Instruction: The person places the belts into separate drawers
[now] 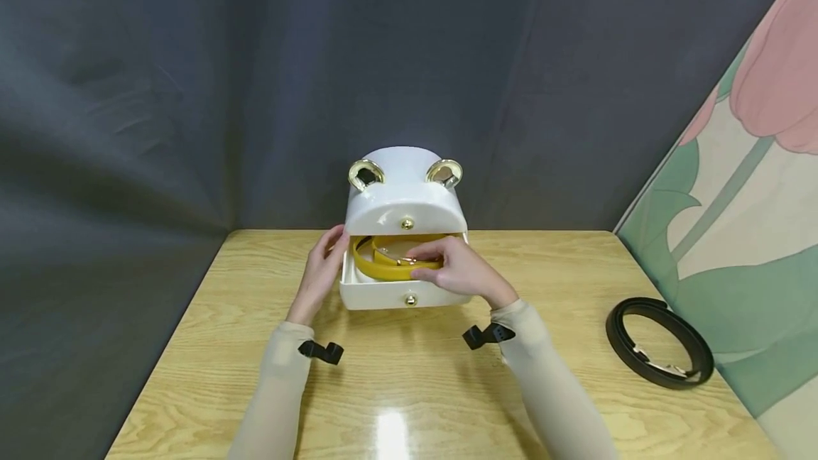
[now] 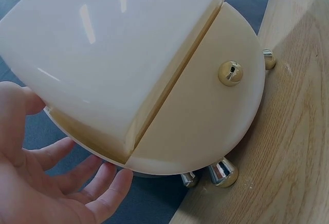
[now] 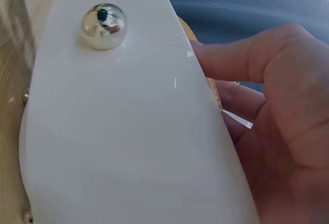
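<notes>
A white rounded box point(image 1: 407, 197) with gold ring ears stands on the table. Its lower drawer point(image 1: 377, 295), with a gold knob, is pulled out. Inside lies a coiled yellow belt point(image 1: 383, 270) with a metal buckle point(image 1: 406, 261). My right hand point(image 1: 465, 272) reaches over the drawer's right part and pinches the belt near the buckle. In the right wrist view the drawer front point(image 3: 123, 116) hides most of the belt and my fingertips. My left hand point(image 1: 321, 270) touches the box's left side, its fingers point(image 2: 82, 175) spread along the drawer's edge in the left wrist view.
A coiled black belt point(image 1: 660, 341) with a silver buckle lies on the wooden table point(image 1: 409, 382) at the right. Dark cloth point(image 1: 409, 77) hangs behind and at the left. A flower-patterned cloth point(image 1: 754, 218) borders the right side.
</notes>
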Demonstrator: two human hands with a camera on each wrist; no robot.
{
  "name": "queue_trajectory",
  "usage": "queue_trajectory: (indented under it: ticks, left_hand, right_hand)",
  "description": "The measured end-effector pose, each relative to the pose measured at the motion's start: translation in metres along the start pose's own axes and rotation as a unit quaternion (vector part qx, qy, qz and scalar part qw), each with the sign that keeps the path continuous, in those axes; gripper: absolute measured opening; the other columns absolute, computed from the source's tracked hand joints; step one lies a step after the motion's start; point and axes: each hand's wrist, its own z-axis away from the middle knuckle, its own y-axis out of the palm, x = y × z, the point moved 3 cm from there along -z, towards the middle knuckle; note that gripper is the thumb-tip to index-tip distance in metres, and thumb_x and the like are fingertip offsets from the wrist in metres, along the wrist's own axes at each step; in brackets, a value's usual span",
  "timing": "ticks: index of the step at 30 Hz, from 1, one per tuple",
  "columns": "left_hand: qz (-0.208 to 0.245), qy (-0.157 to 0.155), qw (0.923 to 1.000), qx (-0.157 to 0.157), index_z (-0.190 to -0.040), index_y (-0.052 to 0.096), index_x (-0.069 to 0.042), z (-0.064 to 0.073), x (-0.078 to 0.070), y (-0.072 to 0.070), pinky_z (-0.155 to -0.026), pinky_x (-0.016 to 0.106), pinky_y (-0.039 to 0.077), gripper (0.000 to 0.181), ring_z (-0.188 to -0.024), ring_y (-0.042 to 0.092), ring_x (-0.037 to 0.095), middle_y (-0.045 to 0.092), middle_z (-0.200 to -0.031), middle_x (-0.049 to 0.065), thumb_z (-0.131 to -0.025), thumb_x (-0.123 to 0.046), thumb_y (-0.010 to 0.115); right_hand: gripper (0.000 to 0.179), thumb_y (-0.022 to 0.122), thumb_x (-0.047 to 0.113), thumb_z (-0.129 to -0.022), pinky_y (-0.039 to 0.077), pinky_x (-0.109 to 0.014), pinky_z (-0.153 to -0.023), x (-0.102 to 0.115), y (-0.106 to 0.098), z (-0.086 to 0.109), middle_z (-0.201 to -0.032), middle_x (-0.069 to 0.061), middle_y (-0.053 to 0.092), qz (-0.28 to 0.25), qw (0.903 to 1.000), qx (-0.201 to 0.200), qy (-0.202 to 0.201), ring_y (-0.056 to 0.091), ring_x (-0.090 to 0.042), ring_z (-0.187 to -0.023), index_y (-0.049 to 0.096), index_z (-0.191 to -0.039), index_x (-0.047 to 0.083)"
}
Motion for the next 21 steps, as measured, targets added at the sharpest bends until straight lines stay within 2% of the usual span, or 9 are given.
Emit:
queue_trajectory:
  ticks: [4,15,21]
  left_hand:
    - [0.003,0.003,1.0000,-0.002,-0.163,0.041,-0.009,-0.001,0.000,-0.002,-0.122,0.055,0.043,0.061,-0.152,0.044,0.036,0.043,-0.167,0.015,-0.113,-0.044,0.049]
    - [0.006,0.012,0.9999,-0.005,-0.163,0.041,-0.009,-0.002,0.001,-0.002,-0.120,0.054,0.044,0.059,-0.151,0.045,0.036,0.043,-0.166,0.016,-0.114,-0.041,0.049]
    - [0.007,0.015,0.9998,-0.005,-0.163,0.042,-0.009,-0.001,0.002,-0.001,-0.118,0.052,0.044,0.059,-0.150,0.047,0.036,0.044,-0.166,0.016,-0.114,-0.041,0.049]
  right_hand:
    - [0.027,0.079,0.012,-0.095,0.059,-0.028,-0.083,-0.002,0.000,-0.009,-0.114,-0.008,0.082,-0.022,0.9993,0.029,0.011,0.073,-0.011,-0.094,0.079,-0.122,0.005]
    - [0.020,0.081,0.003,-0.091,0.060,-0.023,-0.081,-0.013,0.002,-0.031,-0.106,-0.007,0.083,0.005,0.9935,0.114,-0.003,0.077,-0.012,-0.093,0.083,-0.111,0.004]
    - [0.022,0.079,0.000,-0.090,0.060,-0.021,-0.086,-0.018,0.005,-0.036,-0.108,-0.009,0.083,0.001,0.9905,0.137,0.011,0.079,-0.014,-0.101,0.083,-0.112,0.004]
